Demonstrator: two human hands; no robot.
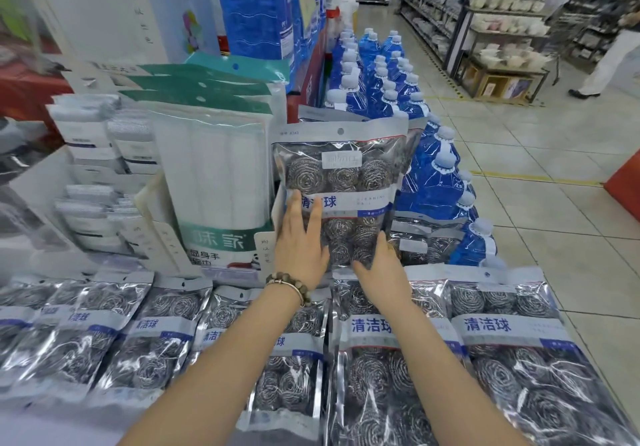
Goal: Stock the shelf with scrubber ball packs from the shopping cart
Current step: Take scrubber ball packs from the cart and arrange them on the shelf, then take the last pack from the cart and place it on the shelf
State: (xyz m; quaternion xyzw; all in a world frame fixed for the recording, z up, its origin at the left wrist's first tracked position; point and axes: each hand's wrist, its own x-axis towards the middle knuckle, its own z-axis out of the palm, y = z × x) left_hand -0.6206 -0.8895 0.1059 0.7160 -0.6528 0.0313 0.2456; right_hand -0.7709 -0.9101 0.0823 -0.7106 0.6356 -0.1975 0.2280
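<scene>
Head view: towels (214,168) at left, blue bottles (434,182) at right, flat packs (491,341) in front. Upright pack (341,175) stands between them; left hand (299,246) presses flat on it, right hand (381,272) grips its bottom edge.

"清洁球" in blue on upright scrubber pack (341,185) and on flat packs (498,341); small "CLEANING" on upright scrubber pack's band.

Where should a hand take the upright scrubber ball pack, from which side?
Probably the flat header strip atop the upright scrubber ball pack, pinched from above: it stands free, while the body bulges and the towel pack crowds its left edge.
</scene>
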